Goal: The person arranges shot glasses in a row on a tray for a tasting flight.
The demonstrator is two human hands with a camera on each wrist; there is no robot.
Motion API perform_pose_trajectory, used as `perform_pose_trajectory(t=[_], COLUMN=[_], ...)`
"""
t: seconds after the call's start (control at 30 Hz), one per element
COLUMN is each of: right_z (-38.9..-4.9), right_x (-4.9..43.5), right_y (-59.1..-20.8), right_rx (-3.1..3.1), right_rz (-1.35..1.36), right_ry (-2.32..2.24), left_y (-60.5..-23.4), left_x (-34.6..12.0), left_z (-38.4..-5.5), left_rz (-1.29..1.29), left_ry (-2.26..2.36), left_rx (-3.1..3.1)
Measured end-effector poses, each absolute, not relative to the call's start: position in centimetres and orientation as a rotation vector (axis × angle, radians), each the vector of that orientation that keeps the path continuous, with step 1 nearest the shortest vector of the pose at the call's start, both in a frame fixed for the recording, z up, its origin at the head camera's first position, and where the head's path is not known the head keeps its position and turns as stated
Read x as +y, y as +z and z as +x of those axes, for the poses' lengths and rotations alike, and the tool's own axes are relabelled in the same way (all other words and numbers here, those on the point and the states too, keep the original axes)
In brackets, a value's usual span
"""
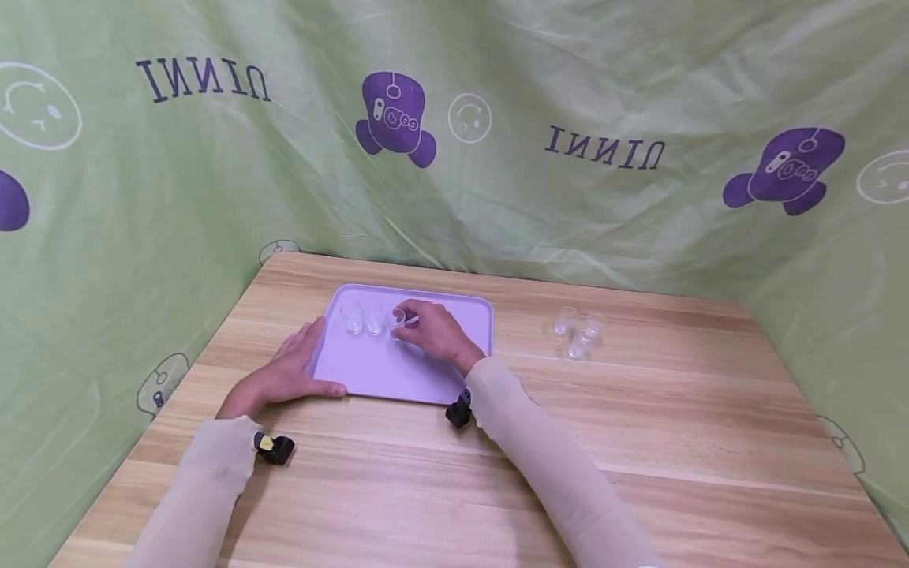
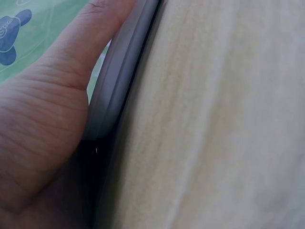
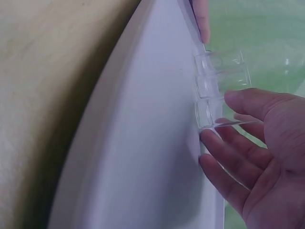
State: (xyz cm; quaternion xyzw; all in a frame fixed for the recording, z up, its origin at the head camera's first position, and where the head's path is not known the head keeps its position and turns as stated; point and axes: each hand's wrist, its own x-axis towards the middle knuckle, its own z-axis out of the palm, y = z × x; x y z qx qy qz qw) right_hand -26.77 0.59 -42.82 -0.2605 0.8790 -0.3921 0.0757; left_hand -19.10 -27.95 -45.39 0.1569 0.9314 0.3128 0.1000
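A lilac tray [image 1: 398, 371] lies on the table, with a row of small clear shot glasses near its far side. Two of them, the left glass [image 1: 353, 319] and the middle glass [image 1: 374, 320], stand side by side. My right hand [image 1: 435, 327] holds the third shot glass [image 3: 205, 113] at the row's right end, between thumb and fingers; its base appears to be on the tray. Spread along the tray's left edge, my left hand [image 1: 294, 369] touches the rim, its thumb [image 2: 71, 57] lying by the front left corner.
Three more clear glasses [image 1: 578, 344] stand grouped on the wooden table [image 1: 675, 410] to the right of the tray. Green printed cloth [image 1: 497, 213] hangs behind the table and along both sides.
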Motion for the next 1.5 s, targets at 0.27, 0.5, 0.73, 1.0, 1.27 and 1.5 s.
perform_pose_trajectory(t=[0.27, 0.5, 0.73, 1.0, 1.27, 1.5], right_z=[-26.72, -26.69, -26.73, -26.61, -26.44, -26.41], right_x=[0.28, 0.04, 0.0, 0.02, 0.22, 0.52], right_y=[-42.94, -43.1, -43.26, -43.19, -42.9, -42.68], right_rx=[2.692, 2.756, 2.765, 2.758, 2.728, 2.651], right_rz=[-0.76, -0.788, -0.777, -0.776, -0.781, -0.748], right_ry=[-1.097, -1.015, -0.992, -0.986, -1.002, -1.056], left_y=[-45.3, -45.32, -45.22, -45.44, -45.54, -45.43], left_x=[-27.93, -28.03, -28.01, -27.97, -27.94, -27.83], left_z=[-19.01, -18.95, -18.85, -18.97, -19.08, -19.13], left_rz=[0.455, 0.462, 0.46, 0.452, 0.456, 0.454], left_ry=[0.927, 0.927, 0.933, 0.928, 0.932, 0.931], left_rx=[2.748, 2.753, 2.748, 2.748, 2.748, 2.75])
